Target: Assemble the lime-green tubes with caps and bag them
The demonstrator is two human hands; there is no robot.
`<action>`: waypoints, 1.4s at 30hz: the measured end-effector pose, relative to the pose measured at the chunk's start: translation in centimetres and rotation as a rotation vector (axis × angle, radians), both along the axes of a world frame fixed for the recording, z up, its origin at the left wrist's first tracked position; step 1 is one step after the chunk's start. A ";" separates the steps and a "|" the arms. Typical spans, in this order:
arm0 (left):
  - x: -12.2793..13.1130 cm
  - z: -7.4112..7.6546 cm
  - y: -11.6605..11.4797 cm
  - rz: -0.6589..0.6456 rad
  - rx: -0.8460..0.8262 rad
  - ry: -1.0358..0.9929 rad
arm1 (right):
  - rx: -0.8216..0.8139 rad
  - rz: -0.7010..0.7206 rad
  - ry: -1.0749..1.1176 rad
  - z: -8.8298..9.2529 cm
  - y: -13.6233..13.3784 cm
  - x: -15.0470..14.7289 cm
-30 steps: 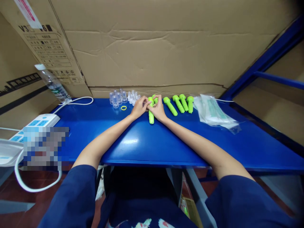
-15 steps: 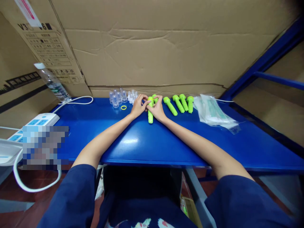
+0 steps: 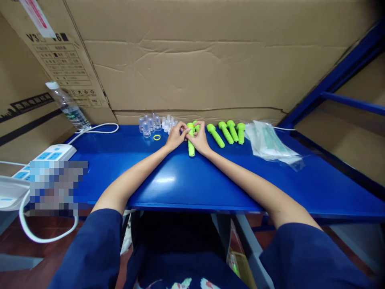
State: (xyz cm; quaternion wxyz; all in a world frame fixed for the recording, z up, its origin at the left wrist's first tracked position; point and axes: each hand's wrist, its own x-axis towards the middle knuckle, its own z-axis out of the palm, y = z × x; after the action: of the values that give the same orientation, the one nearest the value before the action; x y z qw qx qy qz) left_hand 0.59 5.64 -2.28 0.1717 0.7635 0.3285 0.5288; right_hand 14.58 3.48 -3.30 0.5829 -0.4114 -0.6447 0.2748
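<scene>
The blue table (image 3: 180,184) carries clear plastic bags (image 3: 270,142) at the right and a row of green pieces (image 3: 228,131) beside them. At the far middle, the right hand (image 3: 201,140) grasps a green plastic body (image 3: 191,149) lying on the table, and the left hand (image 3: 176,136) pinches its head end. It appears light, rigid and smooth: grip the shaft, work the head by fingertip. A yellow ring (image 3: 157,137) lies near the left hand.

One camera, worn on the head, looks forward and down along both forearms across the blue table (image 3: 168,188). It sits well back: the left hand (image 3: 176,137), right hand (image 3: 201,141) and the green piece (image 3: 191,151) between them show small at far centre, before the cardboard wall (image 3: 195,72).
</scene>
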 end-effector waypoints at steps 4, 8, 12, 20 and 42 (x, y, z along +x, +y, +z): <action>0.0 -0.2 0.4 0.045 0.088 0.004 | -0.022 0.025 0.015 0.0 0.0 0.0; 0.0 -0.4 0.5 0.042 0.088 0.036 | -0.053 0.034 0.026 -0.1 0.0 0.0; 0.1 -0.4 0.6 0.028 0.089 0.033 | -0.048 0.026 0.022 0.0 -0.1 0.1; 0.1 -0.6 1.1 0.033 0.023 0.003 | -0.021 0.004 0.018 0.0 -0.2 0.0; -0.5 -0.4 1.0 -0.010 0.020 0.005 | -0.004 0.066 0.025 0.3 -0.5 0.0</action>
State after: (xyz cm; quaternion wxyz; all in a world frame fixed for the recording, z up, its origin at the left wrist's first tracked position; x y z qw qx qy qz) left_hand 0.13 6.66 -2.67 0.1656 0.7683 0.3198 0.5292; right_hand 14.59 3.02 -3.02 0.5806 -0.3878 -0.6499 0.3002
